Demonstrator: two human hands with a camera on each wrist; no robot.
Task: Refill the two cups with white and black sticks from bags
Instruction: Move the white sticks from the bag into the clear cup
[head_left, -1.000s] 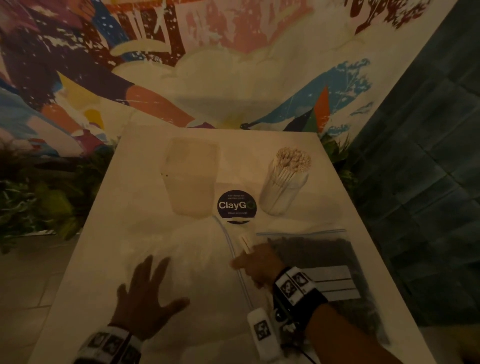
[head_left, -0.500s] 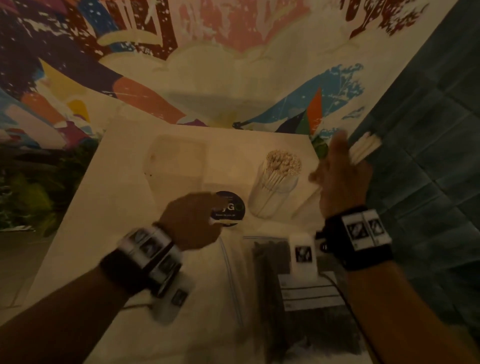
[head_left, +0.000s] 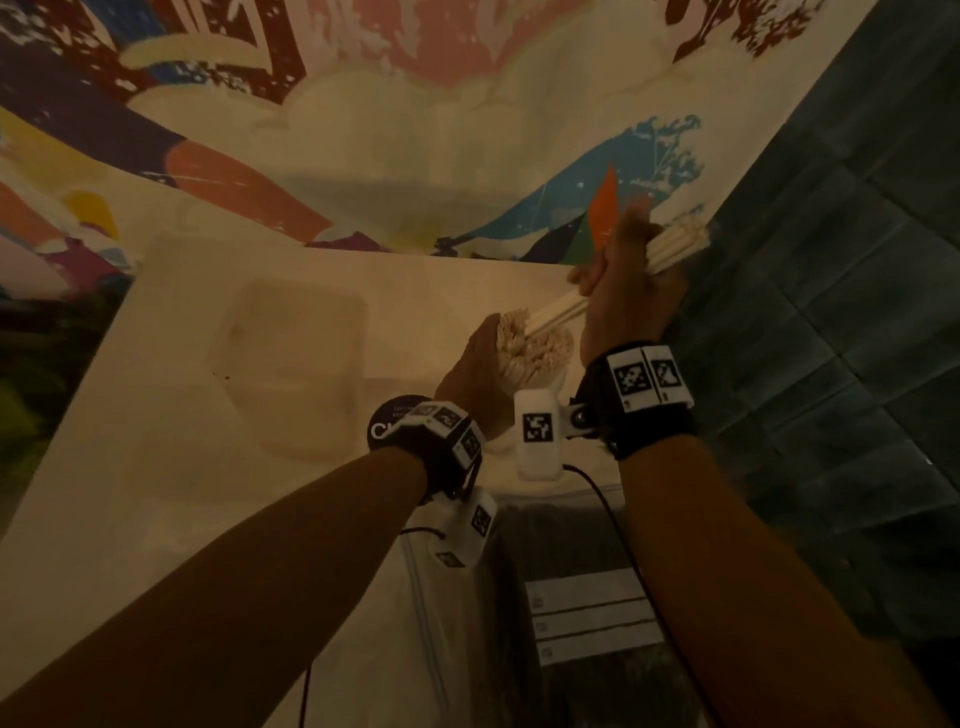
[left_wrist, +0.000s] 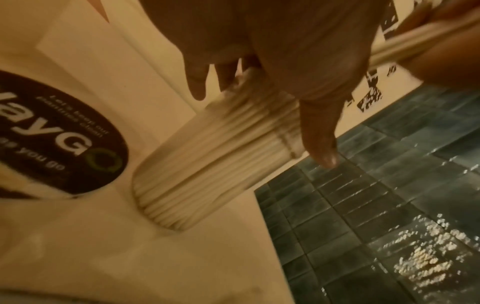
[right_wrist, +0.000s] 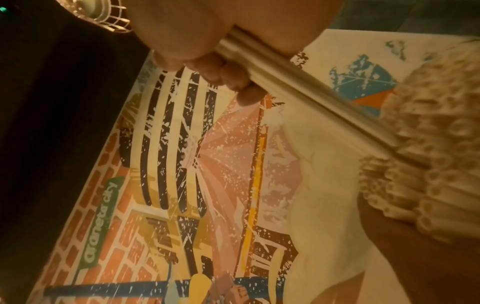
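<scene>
A clear cup (head_left: 540, 364) packed with white sticks stands near the table's far right edge. My left hand (head_left: 478, 374) grips it around the top of the sticks, thumb on one side and fingers on the other, as the left wrist view shows the left hand (left_wrist: 262, 123) on the cup (left_wrist: 207, 164). My right hand (head_left: 623, 291) holds a bundle of white sticks (head_left: 675, 244) slanted down, its lower ends among the cup's stick tops (right_wrist: 428, 154). The right wrist view has my fingers (right_wrist: 221, 72) curled round the bundle (right_wrist: 298, 92). A bag of black sticks (head_left: 571, 545) lies under my right forearm.
A translucent squarish container (head_left: 296, 353) stands left of the cup. A round black ClayGo sticker (head_left: 387, 426) lies on the table (head_left: 156, 493). A clear zip bag (head_left: 426, 613) lies beside the black one. The table's right edge drops to a dark tiled floor (head_left: 831, 415).
My right hand rose from the clear bag with white sticks and brought them to the cup. My left hand left the table surface and took hold of the cup.
</scene>
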